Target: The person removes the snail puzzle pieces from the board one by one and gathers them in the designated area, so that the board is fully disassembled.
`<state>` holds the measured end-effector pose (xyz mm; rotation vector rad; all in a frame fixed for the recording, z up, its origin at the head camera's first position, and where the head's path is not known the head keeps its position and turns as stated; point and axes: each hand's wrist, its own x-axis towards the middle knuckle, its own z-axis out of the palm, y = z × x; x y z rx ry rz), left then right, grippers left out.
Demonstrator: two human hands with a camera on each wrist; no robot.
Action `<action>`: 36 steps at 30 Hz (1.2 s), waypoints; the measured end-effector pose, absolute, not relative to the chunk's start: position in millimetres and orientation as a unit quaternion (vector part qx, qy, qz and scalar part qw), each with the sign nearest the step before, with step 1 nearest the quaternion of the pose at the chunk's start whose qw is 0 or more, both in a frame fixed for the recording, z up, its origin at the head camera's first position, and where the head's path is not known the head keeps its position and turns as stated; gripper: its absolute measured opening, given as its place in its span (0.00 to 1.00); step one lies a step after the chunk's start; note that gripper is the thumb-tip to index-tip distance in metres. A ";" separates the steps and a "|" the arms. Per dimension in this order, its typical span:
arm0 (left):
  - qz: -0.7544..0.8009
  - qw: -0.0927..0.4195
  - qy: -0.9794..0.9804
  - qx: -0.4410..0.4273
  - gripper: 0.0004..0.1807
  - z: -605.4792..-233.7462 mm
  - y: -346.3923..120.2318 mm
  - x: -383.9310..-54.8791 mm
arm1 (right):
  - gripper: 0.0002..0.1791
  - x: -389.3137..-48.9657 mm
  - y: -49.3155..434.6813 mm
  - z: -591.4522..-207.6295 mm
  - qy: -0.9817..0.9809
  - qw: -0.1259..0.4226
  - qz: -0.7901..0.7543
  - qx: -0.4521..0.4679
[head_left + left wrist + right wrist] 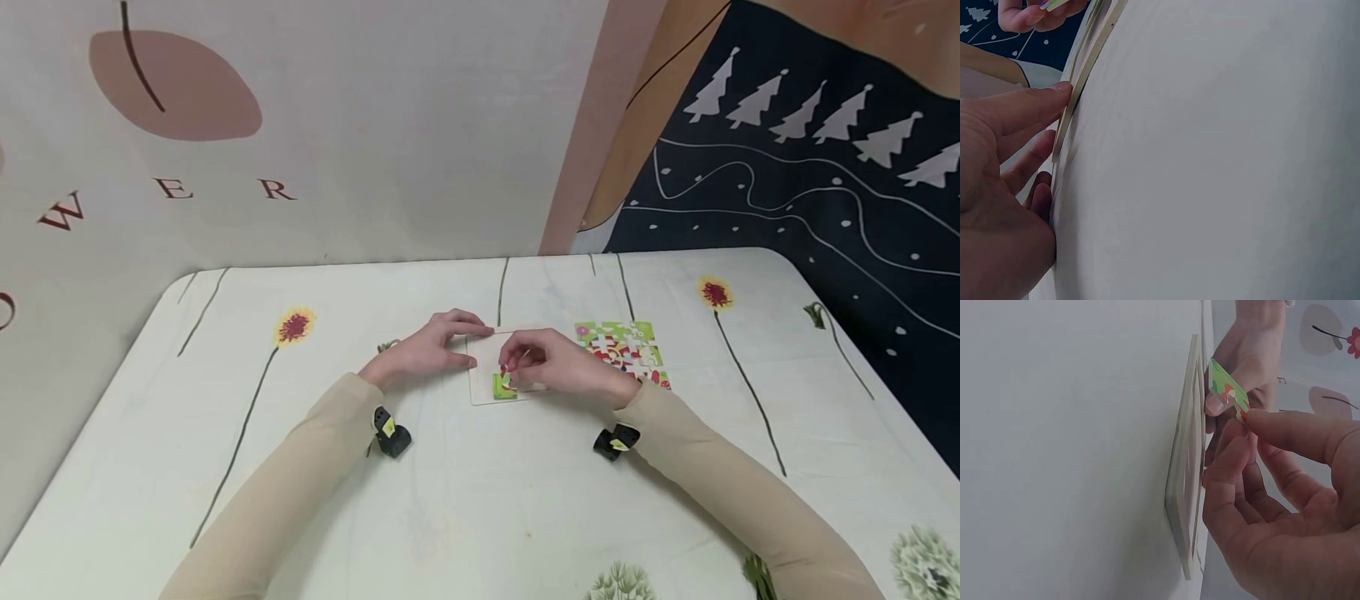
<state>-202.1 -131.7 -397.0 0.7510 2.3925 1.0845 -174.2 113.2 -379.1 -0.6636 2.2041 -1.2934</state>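
Note:
Between the thumb and fingertips of my right hand (pixel 553 360) is a jigsaw piece (pixel 1227 386), green with red and white printing. It is tilted and held just above a pale, thin puzzle tray (pixel 482 350). In the head view the piece (pixel 502 387) shows over the tray's lower middle. My left hand (pixel 429 352) rests at the tray's left side, its fingers extended. In the left wrist view a fingertip of that hand touches the tray's edge (pixel 1087 67). The right hand covers the tray's right part.
Right of the tray lies a jigsaw picture (pixel 637 333) in green, red and white, partly behind the right wrist. A flower-printed white cloth (pixel 480 500) covers the table. A wall hanging (pixel 420 125) rises at the table's back edge, and a dark tree-printed cloth (pixel 787 183) hangs at the right.

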 end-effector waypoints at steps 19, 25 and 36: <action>0.391 0.206 0.855 0.272 0.28 -396.8 -131.1 -202.2 | 0.11 -176.6 140.2 -375.5 0.817 0.229 -0.480 -0.223; 0.385 0.204 0.857 0.274 0.28 -397.1 -130.6 -202.5 | 0.11 -177.9 149.0 -376.2 0.818 0.223 -0.479 -0.227; 0.386 0.208 0.857 0.270 0.29 -397.4 -131.0 -202.3 | 0.11 -178.1 164.5 -380.0 0.832 0.216 -0.464 -0.217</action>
